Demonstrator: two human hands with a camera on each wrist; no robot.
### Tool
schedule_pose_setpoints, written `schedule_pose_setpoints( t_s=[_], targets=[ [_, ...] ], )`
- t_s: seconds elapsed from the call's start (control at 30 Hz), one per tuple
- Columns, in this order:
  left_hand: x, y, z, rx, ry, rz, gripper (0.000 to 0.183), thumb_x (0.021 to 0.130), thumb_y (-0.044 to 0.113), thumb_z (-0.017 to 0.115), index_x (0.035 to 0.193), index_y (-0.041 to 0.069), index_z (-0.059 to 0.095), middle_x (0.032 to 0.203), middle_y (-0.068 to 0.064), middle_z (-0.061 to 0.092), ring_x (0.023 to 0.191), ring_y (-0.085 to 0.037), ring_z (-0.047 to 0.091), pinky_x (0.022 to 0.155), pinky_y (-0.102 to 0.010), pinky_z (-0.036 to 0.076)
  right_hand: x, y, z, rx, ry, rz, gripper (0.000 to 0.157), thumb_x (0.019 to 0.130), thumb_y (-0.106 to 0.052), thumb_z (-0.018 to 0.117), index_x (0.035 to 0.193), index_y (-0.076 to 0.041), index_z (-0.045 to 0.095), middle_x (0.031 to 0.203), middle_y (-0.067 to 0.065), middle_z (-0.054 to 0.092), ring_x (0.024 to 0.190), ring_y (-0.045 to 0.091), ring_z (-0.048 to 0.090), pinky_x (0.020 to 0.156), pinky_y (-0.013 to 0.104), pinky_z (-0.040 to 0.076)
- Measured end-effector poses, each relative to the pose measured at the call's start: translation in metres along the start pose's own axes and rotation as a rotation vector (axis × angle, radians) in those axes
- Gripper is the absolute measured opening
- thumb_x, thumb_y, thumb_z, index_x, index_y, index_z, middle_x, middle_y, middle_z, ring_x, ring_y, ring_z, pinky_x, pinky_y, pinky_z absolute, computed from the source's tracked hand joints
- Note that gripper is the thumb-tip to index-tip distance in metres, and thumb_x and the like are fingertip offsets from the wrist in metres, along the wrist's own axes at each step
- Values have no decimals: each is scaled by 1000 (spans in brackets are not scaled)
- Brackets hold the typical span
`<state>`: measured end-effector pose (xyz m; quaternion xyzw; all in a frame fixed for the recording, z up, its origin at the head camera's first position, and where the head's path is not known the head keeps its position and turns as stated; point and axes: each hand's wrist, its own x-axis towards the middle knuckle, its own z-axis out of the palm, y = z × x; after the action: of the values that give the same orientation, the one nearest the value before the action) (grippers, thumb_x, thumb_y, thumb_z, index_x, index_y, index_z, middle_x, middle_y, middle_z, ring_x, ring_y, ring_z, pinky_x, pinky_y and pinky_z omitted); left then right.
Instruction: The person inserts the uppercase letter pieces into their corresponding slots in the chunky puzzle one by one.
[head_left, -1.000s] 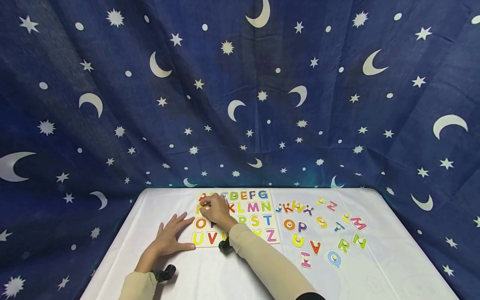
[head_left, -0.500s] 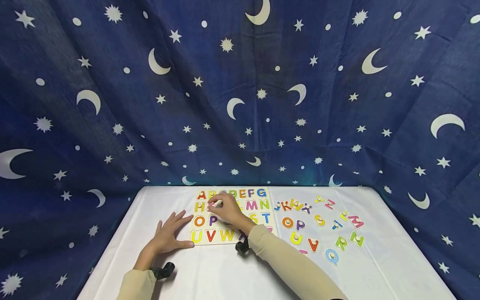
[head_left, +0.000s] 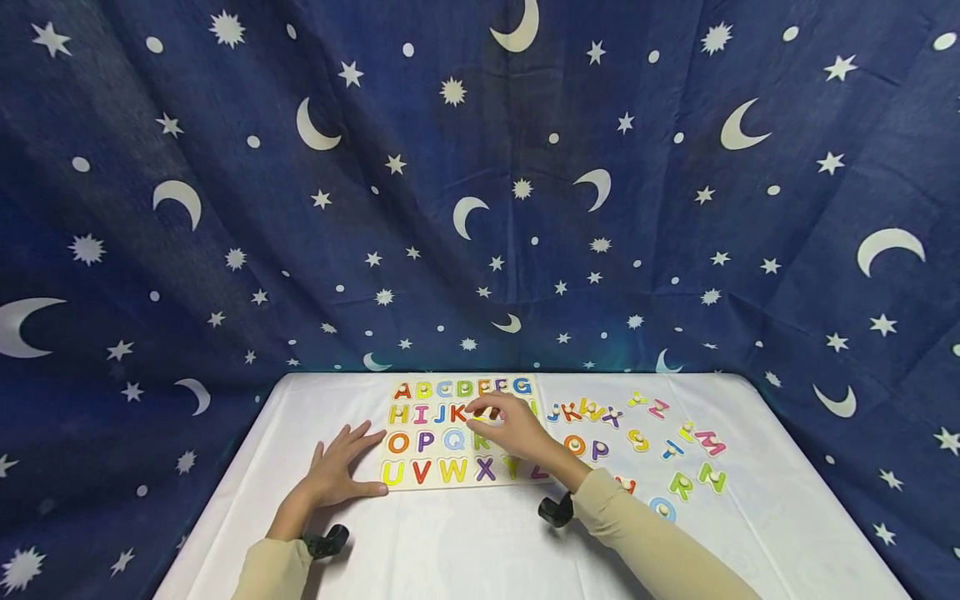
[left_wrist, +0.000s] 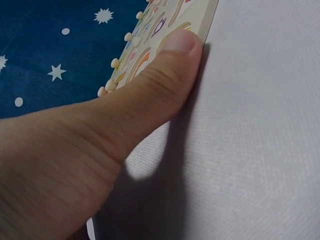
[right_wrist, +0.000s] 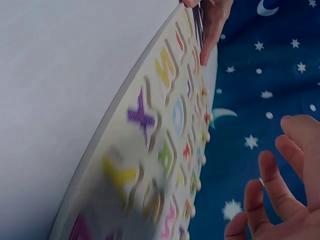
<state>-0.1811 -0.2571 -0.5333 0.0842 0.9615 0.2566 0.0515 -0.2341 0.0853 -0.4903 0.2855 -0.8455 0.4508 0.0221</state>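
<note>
A wooden alphabet puzzle board (head_left: 437,457) lies on the table, with knobbed letters A to G in its top row and a knobbed H piece (head_left: 400,414) below the A. My left hand (head_left: 341,467) lies spread at the board's left side; in the left wrist view its thumb (left_wrist: 165,70) rests on the board's corner. My right hand (head_left: 517,425) hovers over the right half of the board, fingers loosely bent, thumb and index finger apart, holding nothing. In the right wrist view those fingers (right_wrist: 272,185) show against the backdrop. Several printed letters are hidden beneath this hand.
Loose knobbed letters are scattered to the board's right, among them a red K (head_left: 570,411), a purple P (head_left: 599,450), a green R (head_left: 682,486) and a blue Q (head_left: 663,509). My right forearm (head_left: 667,542) covers some. A starry curtain (head_left: 480,208) hangs behind the table.
My right hand has let go of the H piece in the board's second row and moved right across the board, its fingers loosening. The left hand has stayed in place.
</note>
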Motion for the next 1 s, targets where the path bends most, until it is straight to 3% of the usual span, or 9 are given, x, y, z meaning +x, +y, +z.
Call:
schedule_pose_setpoints(
  t_s=[0.1, 0.23, 0.43, 0.7, 1.0],
  targets=[
    [0, 0, -1, 6, 1, -1, 103, 63, 58, 92, 150, 19, 54, 164, -19, 34, 153, -50, 15, 115, -78, -1, -17, 4, -19, -26, -5, 15, 20, 93, -23, 78, 112, -19, 77, 107, -1, 74, 93, 14, 62, 81, 36, 55],
    [-1, -1, -1, 12, -4, -4, 103, 63, 57, 93, 151, 19, 53, 164, -19, 34, 153, -50, 15, 115, -79, 0, -42, 9, -43, -64, -19, 13, 22, 92, -22, 79, 114, -18, 76, 109, 1, 74, 95, 25, 64, 82, 48, 55],
    [-4, 1, -4, 14, -9, -3, 102, 64, 56, 92, 151, 19, 53, 164, -19, 34, 153, -50, 16, 115, -79, 1, -84, 24, -74, -156, -30, 82, 25, 89, -20, 83, 113, -21, 76, 113, -9, 71, 105, 27, 63, 86, 50, 56],
    [-3, 1, -8, 19, -17, -2, 102, 65, 57, 92, 151, 18, 52, 164, -20, 33, 152, -51, 15, 114, -80, 0, -133, 43, -96, -216, 16, 103, 25, 87, -20, 84, 111, -19, 76, 96, -3, 70, 86, 23, 58, 74, 36, 50],
    [-3, 3, -7, 10, -26, 4, 102, 66, 56, 92, 151, 17, 52, 164, -21, 33, 152, -51, 15, 114, -80, 1, -167, 57, -103, -249, -13, 164, 29, 82, -29, 88, 108, -24, 76, 92, -9, 65, 83, 15, 50, 68, 24, 40]
  ],
)
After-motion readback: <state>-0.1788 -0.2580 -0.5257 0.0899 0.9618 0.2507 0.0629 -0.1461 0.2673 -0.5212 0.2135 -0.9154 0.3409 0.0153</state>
